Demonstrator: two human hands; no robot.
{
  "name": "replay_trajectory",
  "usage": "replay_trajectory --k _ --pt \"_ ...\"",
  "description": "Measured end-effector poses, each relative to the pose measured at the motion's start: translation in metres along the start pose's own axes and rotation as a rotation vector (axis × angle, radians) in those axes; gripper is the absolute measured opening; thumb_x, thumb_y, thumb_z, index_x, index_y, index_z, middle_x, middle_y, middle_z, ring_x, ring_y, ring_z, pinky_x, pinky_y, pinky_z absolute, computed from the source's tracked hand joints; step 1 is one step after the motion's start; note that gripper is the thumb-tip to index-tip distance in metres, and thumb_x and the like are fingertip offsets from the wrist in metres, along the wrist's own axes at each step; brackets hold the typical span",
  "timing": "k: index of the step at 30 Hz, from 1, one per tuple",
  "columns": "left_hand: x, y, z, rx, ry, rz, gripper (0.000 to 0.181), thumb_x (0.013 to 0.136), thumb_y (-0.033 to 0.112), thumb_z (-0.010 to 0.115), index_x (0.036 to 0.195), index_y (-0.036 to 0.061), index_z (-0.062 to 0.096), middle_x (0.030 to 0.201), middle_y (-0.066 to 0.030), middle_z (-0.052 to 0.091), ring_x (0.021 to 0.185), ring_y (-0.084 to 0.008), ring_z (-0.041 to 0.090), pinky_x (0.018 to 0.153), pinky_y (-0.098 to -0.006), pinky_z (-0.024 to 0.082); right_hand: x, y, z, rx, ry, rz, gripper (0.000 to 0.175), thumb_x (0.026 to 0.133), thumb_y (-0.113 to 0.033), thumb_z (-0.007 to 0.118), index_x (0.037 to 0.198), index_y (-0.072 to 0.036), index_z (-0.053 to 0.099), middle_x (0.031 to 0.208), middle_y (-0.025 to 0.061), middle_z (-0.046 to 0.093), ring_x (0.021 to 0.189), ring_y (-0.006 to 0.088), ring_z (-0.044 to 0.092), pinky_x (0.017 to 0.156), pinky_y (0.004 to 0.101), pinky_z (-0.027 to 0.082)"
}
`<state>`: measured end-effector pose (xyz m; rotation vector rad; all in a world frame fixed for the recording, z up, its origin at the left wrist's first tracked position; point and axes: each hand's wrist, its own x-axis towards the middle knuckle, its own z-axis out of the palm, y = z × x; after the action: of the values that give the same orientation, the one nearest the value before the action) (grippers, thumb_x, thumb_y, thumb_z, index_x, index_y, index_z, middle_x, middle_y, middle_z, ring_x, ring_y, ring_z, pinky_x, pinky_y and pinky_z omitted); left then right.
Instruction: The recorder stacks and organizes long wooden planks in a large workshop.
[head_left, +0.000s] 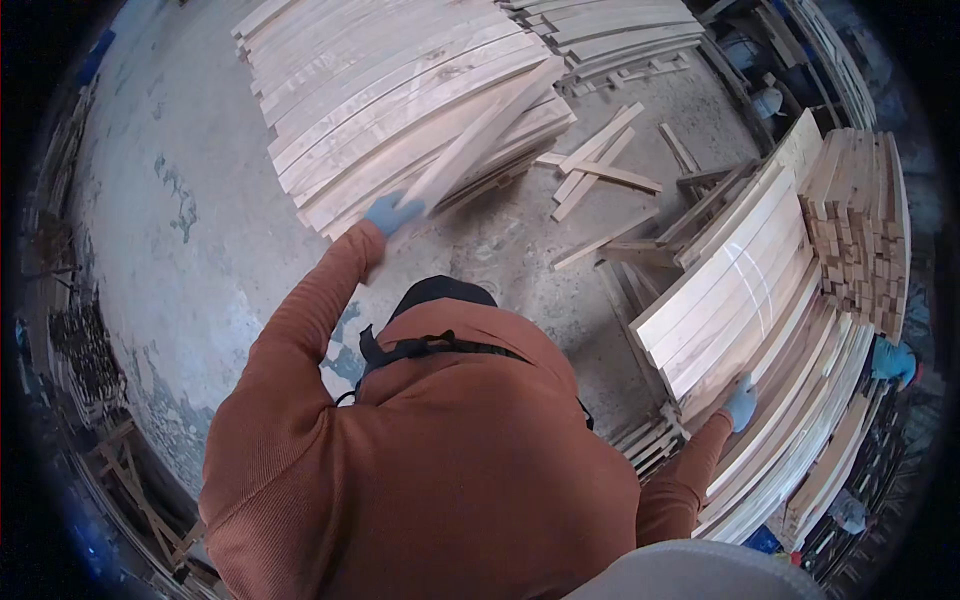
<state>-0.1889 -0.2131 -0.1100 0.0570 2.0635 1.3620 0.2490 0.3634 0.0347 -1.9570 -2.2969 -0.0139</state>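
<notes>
My left hand (394, 212), in a light blue glove, grips the near end of a loose wooden board (480, 139). That board lies slantwise over the right side of a low stack of planks (390, 97). Out to my right, my right hand (741, 403), gloved the same way, touches the boards on a raised pile (795, 382). Its fingers are partly hidden, and whether they close round a board is unclear. Just beyond it, several pale boards lie side by side as a panel (727, 289), with curved white marks across them.
Loose wooden strips (600, 161) lie crossed on the concrete floor (187, 225). A timber frame (637, 255) stands beside the panel. Tall stacked boards (855, 225) rise at the right, and another plank stack (622, 30) lies farther off. A blue-clad person (894, 361) is at far right.
</notes>
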Motion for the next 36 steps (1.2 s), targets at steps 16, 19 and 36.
replay_trajectory --k 16,19,36 --pt "-0.070 0.138 0.062 -1.096 -0.920 -0.405 0.051 0.086 0.026 0.049 0.132 0.0122 0.034 0.074 -0.0125 0.052 0.054 -0.0244 0.056 0.050 -0.0401 0.053 0.003 0.001 0.003 -0.008 0.001 0.093 0.062 0.078 -0.062 0.041 0.100 -0.006 0.060 0.097 0.0214 0.062 0.089 0.0413 0.059 0.076 0.0488 0.044" --pt "-0.064 0.163 0.097 -1.311 -1.207 -0.435 0.051 0.090 0.033 0.044 0.136 0.0158 0.030 0.070 -0.0092 0.046 0.053 -0.0217 0.051 0.048 -0.0386 0.050 0.002 0.000 0.003 0.011 -0.009 0.109 0.060 0.076 -0.062 0.043 0.102 -0.010 0.060 0.095 0.0210 0.062 0.089 0.0414 0.059 0.076 0.0477 0.045" --pt "-0.083 0.240 0.323 -1.516 -2.000 -0.678 0.049 0.093 0.041 0.038 0.128 0.0066 0.034 0.067 -0.0011 0.038 0.050 -0.0114 0.036 0.044 -0.0288 0.032 0.030 0.037 0.004 0.318 -0.121 -0.228 0.067 0.075 -0.064 0.054 0.075 0.003 0.062 0.069 0.0270 0.057 0.065 0.0403 0.057 0.062 0.0445 0.044"
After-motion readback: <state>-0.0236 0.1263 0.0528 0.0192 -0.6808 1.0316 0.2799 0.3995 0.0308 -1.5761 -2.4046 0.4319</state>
